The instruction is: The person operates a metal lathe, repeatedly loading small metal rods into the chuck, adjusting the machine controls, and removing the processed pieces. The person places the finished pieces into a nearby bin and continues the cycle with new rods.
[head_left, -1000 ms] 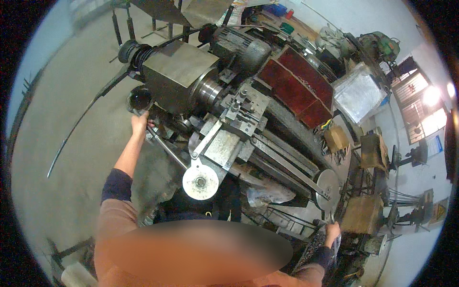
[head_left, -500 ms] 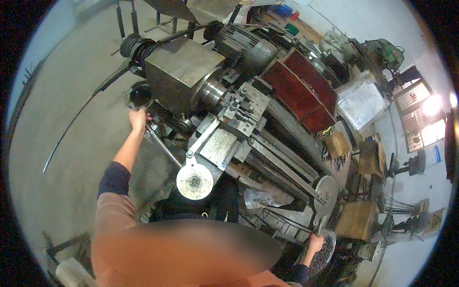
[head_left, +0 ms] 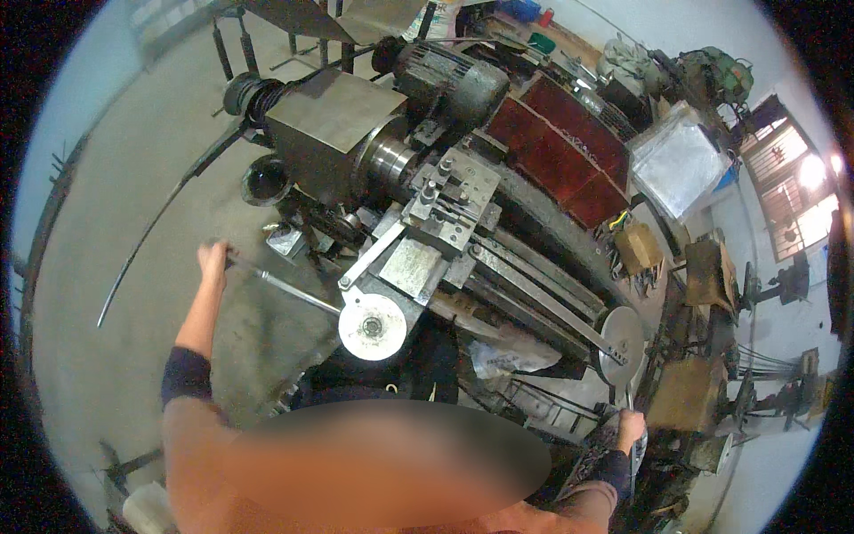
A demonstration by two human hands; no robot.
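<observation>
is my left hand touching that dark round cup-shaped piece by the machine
Apart. The head view shows bare floor between your left hand, closed on the metal lever, and the cup-shaped piece above and to its right.

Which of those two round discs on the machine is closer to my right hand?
The grey disc at the right end of the machine, just above your right hand; the whitish disc sits farther left.
</observation>
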